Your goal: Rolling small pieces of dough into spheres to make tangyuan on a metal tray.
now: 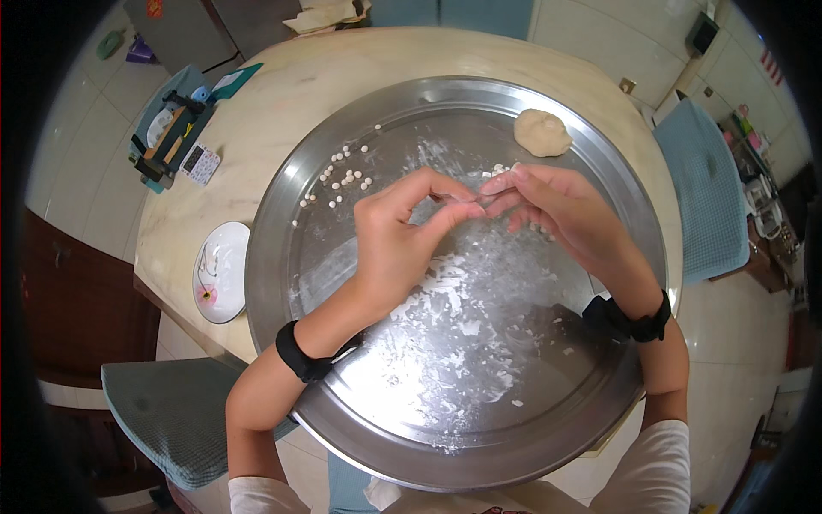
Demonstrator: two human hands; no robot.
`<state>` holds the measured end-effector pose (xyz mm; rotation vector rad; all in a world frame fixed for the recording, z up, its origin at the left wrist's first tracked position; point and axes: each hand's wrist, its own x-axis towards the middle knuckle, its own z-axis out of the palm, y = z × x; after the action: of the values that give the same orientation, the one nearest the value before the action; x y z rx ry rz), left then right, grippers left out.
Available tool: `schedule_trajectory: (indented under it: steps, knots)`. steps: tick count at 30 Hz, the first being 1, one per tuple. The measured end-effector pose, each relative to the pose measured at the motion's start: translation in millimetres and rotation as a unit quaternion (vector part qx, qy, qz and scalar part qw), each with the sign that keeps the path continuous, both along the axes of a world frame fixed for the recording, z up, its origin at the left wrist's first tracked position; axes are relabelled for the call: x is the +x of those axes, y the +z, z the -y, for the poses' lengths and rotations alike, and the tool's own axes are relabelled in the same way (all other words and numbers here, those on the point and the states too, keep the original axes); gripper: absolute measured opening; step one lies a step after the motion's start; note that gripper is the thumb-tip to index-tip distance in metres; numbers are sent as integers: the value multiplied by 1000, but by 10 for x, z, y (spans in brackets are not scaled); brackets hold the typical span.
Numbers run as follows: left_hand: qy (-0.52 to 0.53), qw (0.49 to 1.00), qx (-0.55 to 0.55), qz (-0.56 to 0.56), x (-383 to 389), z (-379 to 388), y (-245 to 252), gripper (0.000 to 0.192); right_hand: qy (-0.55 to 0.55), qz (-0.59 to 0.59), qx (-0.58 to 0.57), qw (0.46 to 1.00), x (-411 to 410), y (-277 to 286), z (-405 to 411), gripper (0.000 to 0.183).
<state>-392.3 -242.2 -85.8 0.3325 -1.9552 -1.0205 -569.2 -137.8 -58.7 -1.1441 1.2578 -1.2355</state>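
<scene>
A large round metal tray (pixel 565 392), smeared with white flour, lies before me. Above its middle, my left hand (pixel 401 225) has thumb and index fingertips brought together. My right hand (pixel 562 202) meets those fingertips from the other side, its fingers curved and the thumb raised. Whether a small piece sits between the fingertips is too fine to tell. Small round dough balls (pixel 350 175) are scattered at the tray's upper left. Some small cut dough pieces (pixel 497 169) lie partly hidden behind my right hand. A larger dough lump (pixel 541 133) rests near the tray's upper right rim.
The tray stands on a marble-look table (pixel 411 54). Left of it is a white plate (pixel 221 289) with a flower design. An organizer box (pixel 173 138) and a patterned calculator-like device (pixel 201 164) sit at the table's left edge. Covered chairs (pixel 703 193) surround the table.
</scene>
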Motion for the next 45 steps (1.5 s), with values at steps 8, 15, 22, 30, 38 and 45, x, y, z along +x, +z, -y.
schedule_trajectory:
  steps: [8, 15, 22, 30, 38, 45]
  knots:
    - [-38, 998, 49, -9, -37, 1, -34, 13, -3, 3, -4, 1000, -25, -34, 13, 38]
    - [-54, 998, 13, 22, -6, 21, -33, 11, 0, -5, -6, 1000, -33, -27, 13, 38]
    - [-39, 997, 64, -12, -47, 48, -79, 15, -3, 0, -4, 1000, -28, -25, 13, 37]
    - [-55, 997, 34, 33, -3, 37, -41, 15, 15, -15, -9, 1000, -49, -33, 15, 41]
    - [-51, 996, 70, 2, -54, 26, -57, 11, 1, -10, -8, 1000, -30, -40, 18, 37]
    - [-68, 995, 69, 28, -28, 11, -47, 10, 13, -13, -6, 1000, -43, -45, 24, 37]
